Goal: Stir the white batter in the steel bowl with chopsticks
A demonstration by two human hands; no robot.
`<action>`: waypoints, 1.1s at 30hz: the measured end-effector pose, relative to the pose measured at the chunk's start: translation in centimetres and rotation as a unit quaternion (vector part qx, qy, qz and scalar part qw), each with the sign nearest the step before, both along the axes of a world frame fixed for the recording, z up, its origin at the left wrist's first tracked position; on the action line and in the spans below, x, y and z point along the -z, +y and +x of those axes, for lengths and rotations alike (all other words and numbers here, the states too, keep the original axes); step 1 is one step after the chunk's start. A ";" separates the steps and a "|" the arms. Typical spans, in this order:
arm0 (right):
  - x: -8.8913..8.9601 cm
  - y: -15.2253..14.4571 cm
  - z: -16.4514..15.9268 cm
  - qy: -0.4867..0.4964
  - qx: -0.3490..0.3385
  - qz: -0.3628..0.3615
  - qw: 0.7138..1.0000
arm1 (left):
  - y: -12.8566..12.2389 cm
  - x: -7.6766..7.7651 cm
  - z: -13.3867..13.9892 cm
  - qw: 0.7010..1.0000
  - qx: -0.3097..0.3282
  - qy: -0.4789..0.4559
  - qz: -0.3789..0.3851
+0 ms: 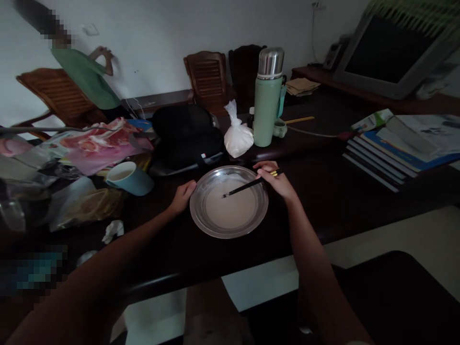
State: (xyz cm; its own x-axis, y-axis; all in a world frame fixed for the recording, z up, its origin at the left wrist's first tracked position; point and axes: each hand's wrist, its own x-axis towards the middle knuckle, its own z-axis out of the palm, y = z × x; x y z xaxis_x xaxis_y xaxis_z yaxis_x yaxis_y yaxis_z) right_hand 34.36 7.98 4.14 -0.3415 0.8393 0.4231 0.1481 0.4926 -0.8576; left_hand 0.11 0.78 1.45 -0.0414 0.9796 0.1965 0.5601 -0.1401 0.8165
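A metal bowl [229,234] of pale, runny stuff [230,211] sits on the dark counter's [215,256] near side. The left hand [183,196] pinches its left rim. The right hand [273,178] pinches black chopsticks [245,186] that point into the bowl. Farther back are a tied white bag [237,138] and a green bottle [266,110].

Dim, greyish light. Pale wall [154,43] behind, switch plate [89,29] upper left. Slatted wooden chair [207,76] against it, darker chair [245,67] just beside; another brown wooden chair [43,86] far left. Dark, glossy table [230,258] across foreground. Pale floor [424,230] below; black seat [398,287], lower right.
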 end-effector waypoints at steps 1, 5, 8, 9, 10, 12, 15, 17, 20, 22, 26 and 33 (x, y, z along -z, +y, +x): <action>0.0 0.0 0.2 0.011 0.011 -0.001 1.000 | 0.0 0.0 0.0 1.000 0.000 -0.001 0.000; -0.1 -0.2 0.1 0.004 -0.039 -0.006 0.999 | 0.0 0.0 0.0 1.000 0.002 -0.004 -0.003; 0.0 -0.1 -0.4 -0.026 -0.062 -0.004 0.998 | 0.0 0.0 0.1 1.000 0.000 -0.007 -0.009; 0.0 0.0 -0.4 -0.028 -0.050 -0.002 0.998 | 0.0 0.0 0.0 1.000 -0.003 -0.006 -0.009; 0.1 0.1 -0.4 -0.022 -0.029 0.000 0.999 | 0.1 0.0 0.0 1.000 -0.006 -0.006 -0.009; 0.2 0.2 0.0 0.001 0.011 -0.004 1.000 | 0.1 0.1 0.0 1.000 -0.010 -0.004 -0.007; 0.0 0.1 0.2 0.025 0.002 -0.019 1.000 | 0.1 0.2 -0.1 1.000 -0.004 -0.002 -0.005; -0.1 -0.1 0.0 0.013 -0.036 -0.021 0.999 | 0.0 0.2 -0.1 1.000 0.001 -0.001 -0.005; 0.0 0.0 -0.3 0.000 -0.027 -0.008 1.000 | 0.0 0.2 -0.1 1.000 0.000 -0.003 -0.002; 0.1 0.1 -0.2 0.015 0.020 -0.003 1.000 | 0.0 0.3 -0.1 1.000 -0.001 -0.004 -0.002; 0.0 0.1 0.0 0.032 0.018 -0.019 0.999 | 0.1 0.2 0.0 1.000 -0.006 -0.003 -0.009; -0.2 0.0 -0.4 0.011 0.016 -0.013 1.000 | 0.0 -0.1 0.1 1.000 -0.008 -0.002 -0.015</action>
State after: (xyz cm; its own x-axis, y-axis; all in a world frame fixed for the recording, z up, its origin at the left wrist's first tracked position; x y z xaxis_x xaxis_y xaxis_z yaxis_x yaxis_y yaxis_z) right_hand 33.95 8.01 4.32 -0.3040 0.8607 0.4083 0.1443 0.4652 -0.8734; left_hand 0.22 0.76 1.51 -0.0574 0.9844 0.1661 0.5580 -0.1063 0.8230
